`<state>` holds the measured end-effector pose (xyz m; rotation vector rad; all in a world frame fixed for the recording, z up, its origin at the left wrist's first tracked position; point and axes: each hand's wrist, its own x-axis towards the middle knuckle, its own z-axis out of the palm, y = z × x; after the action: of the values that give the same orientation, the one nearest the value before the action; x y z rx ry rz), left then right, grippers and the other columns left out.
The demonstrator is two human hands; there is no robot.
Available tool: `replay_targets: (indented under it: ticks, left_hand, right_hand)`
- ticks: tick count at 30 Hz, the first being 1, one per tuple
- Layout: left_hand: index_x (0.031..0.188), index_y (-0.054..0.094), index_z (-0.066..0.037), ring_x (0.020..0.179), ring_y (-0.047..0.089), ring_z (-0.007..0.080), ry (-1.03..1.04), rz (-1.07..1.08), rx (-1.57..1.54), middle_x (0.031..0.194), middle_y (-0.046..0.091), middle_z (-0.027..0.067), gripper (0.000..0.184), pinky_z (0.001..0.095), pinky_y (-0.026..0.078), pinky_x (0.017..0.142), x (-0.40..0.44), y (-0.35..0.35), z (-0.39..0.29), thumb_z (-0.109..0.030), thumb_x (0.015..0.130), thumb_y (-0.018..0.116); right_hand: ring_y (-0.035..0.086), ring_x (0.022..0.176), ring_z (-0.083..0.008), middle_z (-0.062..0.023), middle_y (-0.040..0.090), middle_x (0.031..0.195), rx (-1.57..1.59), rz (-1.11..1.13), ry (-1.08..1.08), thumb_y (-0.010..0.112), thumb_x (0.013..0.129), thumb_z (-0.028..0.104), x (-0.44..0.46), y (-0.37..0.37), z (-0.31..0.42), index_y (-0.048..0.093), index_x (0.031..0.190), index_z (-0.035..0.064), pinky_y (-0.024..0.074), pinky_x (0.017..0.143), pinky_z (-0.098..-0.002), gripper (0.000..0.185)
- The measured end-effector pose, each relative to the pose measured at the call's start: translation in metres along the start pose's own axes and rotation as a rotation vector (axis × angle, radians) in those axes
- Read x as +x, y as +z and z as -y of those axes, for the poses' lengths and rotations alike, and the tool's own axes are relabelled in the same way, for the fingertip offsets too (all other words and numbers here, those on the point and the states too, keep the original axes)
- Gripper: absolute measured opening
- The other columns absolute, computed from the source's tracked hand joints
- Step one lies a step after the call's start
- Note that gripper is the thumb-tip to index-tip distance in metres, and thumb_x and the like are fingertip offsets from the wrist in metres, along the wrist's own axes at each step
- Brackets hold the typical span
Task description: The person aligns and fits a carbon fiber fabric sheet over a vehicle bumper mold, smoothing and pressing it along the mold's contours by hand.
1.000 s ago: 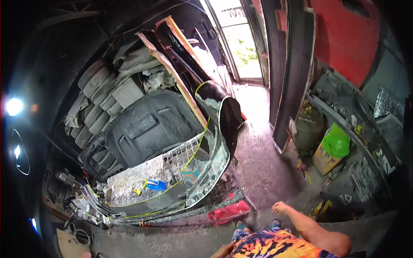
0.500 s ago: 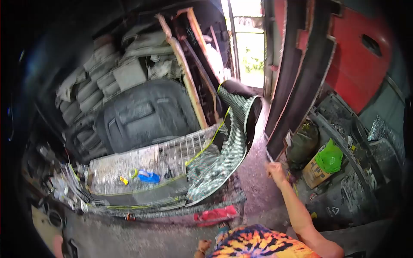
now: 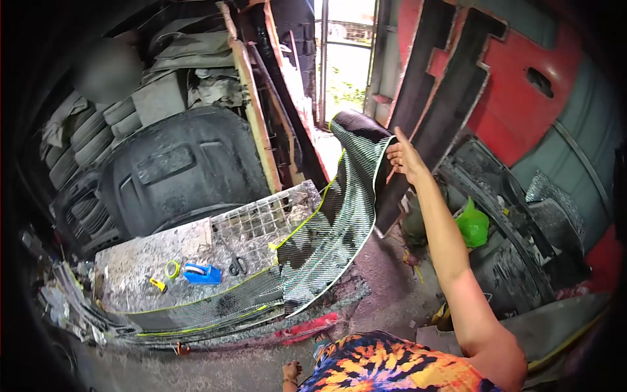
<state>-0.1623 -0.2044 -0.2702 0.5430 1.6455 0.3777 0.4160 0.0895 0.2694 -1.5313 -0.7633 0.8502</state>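
Observation:
A sheet of dark, shiny woven fabric (image 3: 339, 222) with a pale edge curls upward at the right end of a worktable. My right hand (image 3: 405, 159), fingers apart, reaches to the sheet's upper right edge; whether it touches is unclear. Low in the view, my left hand (image 3: 292, 372) hangs beside my body near the patterned shirt (image 3: 392, 366), its fingers too small to read. On the worktable (image 3: 150, 261) lie black scissors (image 3: 238, 264), a blue tape dispenser (image 3: 202, 274), a yellow tape roll (image 3: 172, 269) and a small yellow tool (image 3: 157, 285).
A black hood-shaped panel (image 3: 183, 163) leans behind the table, with stacked tires (image 3: 88, 137) to its left. Long dark panels (image 3: 457, 85) and a red door panel (image 3: 516, 98) stand at the right. A green bag (image 3: 472, 224) lies below them.
My right arm has stretched up and forward to the raised sheet, and its fingers have spread. The view has shifted, bringing the table closer.

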Motion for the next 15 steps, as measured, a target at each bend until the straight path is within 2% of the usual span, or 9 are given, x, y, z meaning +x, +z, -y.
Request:
replay_targets:
  ticks: [2,3,6,8,12,13,14,15]
  left_hand:
    - [0.095,0.068,-0.003,0.061,0.069,0.0223,0.005,0.021,-0.004,0.072,0.070,0.0107,0.026,0.0338,0.052,0.053,0.005,-0.003,-0.002,-0.026,0.096,0.058]
    - [0.095,0.068,-0.003,0.062,0.069,0.0225,0.009,0.031,-0.028,0.072,0.070,0.0107,0.025,0.0341,0.052,0.053,0.006,-0.004,-0.001,-0.026,0.096,0.058]
    - [0.097,0.068,-0.003,0.064,0.069,0.0226,-0.009,0.051,-0.041,0.074,0.071,0.0108,0.025,0.0345,0.052,0.054,0.005,-0.008,0.005,-0.026,0.096,0.058]
    - [0.098,0.068,-0.003,0.065,0.070,0.0227,-0.042,0.050,-0.042,0.075,0.071,0.0110,0.025,0.0346,0.052,0.054,0.003,-0.009,0.014,-0.025,0.096,0.057]
    - [0.099,0.068,-0.002,0.068,0.070,0.0230,-0.085,0.062,-0.050,0.079,0.072,0.0119,0.025,0.0353,0.053,0.057,-0.011,-0.018,0.033,-0.024,0.096,0.058]
    - [0.099,0.068,-0.002,0.068,0.070,0.0232,-0.075,0.038,-0.055,0.079,0.072,0.0119,0.024,0.0356,0.053,0.057,-0.014,-0.019,0.036,-0.024,0.095,0.058]
    - [0.098,0.068,-0.002,0.069,0.070,0.0234,-0.062,0.017,-0.056,0.079,0.072,0.0120,0.023,0.0359,0.054,0.058,-0.016,-0.020,0.038,-0.023,0.095,0.059]
    - [0.096,0.068,-0.002,0.069,0.071,0.0240,-0.074,0.035,-0.072,0.078,0.072,0.0120,0.023,0.0367,0.054,0.058,-0.019,-0.022,0.036,-0.024,0.094,0.060]
  right_hand:
    - [0.047,0.063,-0.0082,0.0021,0.051,0.076,-0.005,-0.061,0.073,0.053,0.074,0.089,0.006,0.003,-0.004,0.058,0.089,0.0080,0.0391,0.058,-0.0237,0.083]
    - [0.043,0.059,-0.0086,0.0028,0.046,0.072,0.007,-0.050,0.102,0.058,0.072,0.088,0.007,0.005,-0.005,0.055,0.082,0.0112,0.0367,0.055,-0.0240,0.077]
    - [0.040,0.054,-0.0085,0.0038,0.043,0.066,0.057,-0.104,0.049,0.062,0.074,0.082,0.022,0.010,-0.009,0.051,0.075,0.0152,0.0340,0.051,-0.0247,0.068]
    - [0.035,0.046,-0.0066,0.0067,0.041,0.059,0.119,-0.145,0.000,0.069,0.084,0.062,0.025,0.012,-0.004,0.052,0.071,0.0188,0.0281,0.040,-0.0231,0.048]
    - [0.042,0.047,-0.0014,0.0057,0.054,0.063,0.108,-0.159,-0.157,0.067,0.094,0.029,0.045,0.012,-0.001,0.065,0.081,0.0144,0.0260,0.035,-0.0204,0.019]
    - [0.050,0.052,-0.0030,0.0027,0.063,0.070,0.108,-0.101,-0.227,0.066,0.094,0.022,0.048,0.009,0.001,0.069,0.091,0.0108,0.0344,0.040,-0.0224,0.013]
    - [0.050,0.052,-0.0030,0.0027,0.063,0.070,0.109,-0.107,-0.232,0.066,0.094,0.022,0.053,0.011,0.001,0.069,0.091,0.0108,0.0344,0.040,-0.0224,0.013]
    - [0.053,0.055,-0.0049,0.0010,0.065,0.075,0.178,-0.138,-0.293,0.066,0.094,0.022,0.049,0.024,0.007,0.070,0.096,0.0084,0.0388,0.045,-0.0234,0.014]
